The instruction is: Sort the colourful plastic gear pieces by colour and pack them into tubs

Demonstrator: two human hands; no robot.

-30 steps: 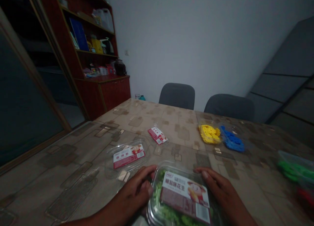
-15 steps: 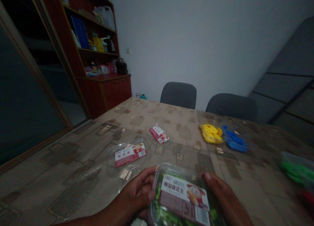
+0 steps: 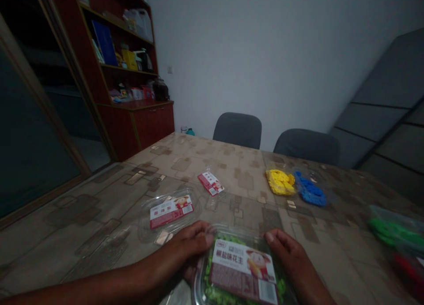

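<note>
A clear plastic food container with a white and dark red label on its lid sits low in the middle of the view, bright green pieces showing inside. My left hand grips its left edge, with the thumb by the top corner and the other fingers partly hidden. On the opposite side my right hand holds the right edge, its thumb along the rim. Beyond my left hand a labelled clear lid lies on the table, and another labelled lid lies farther off.
Containers of yellow pieces and blue pieces stand toward the back right of the patterned table. Nearer on the right are green pieces and red pieces. Two grey chairs stand behind the table.
Both hands keep hold of the container, with small shifts of the fingers along its edges. The view has swung slightly; the lids and other containers stay put.
</note>
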